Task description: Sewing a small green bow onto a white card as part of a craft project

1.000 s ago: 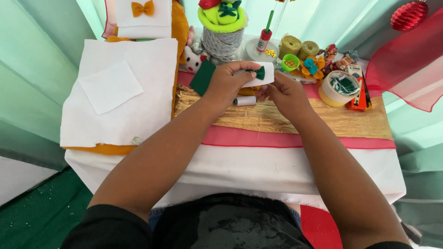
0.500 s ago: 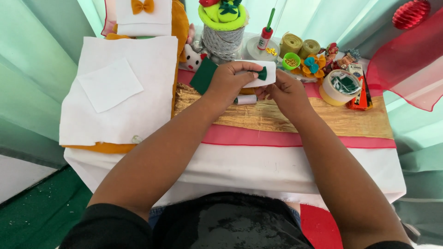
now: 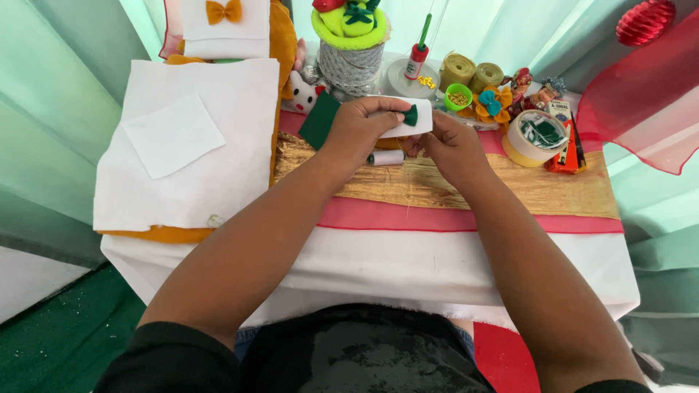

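Left hand [image 3: 362, 129]: fingers pinched shut on the white felt piece [image 3: 403, 121].
Right hand [image 3: 450, 144]: beside it; fingers' grip hidden.
Felt: probably light, floppy; best pinched near the green bow [image 3: 411, 115].

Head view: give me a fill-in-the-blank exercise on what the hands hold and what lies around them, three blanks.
1. The left hand holds a white felt piece bearing a small ____ bow.
2. The white thread spool lies on the ____ table runner, below the right hand.
3. The roll of tape lies to the ____ of both hands.

Missing words: green; gold; right
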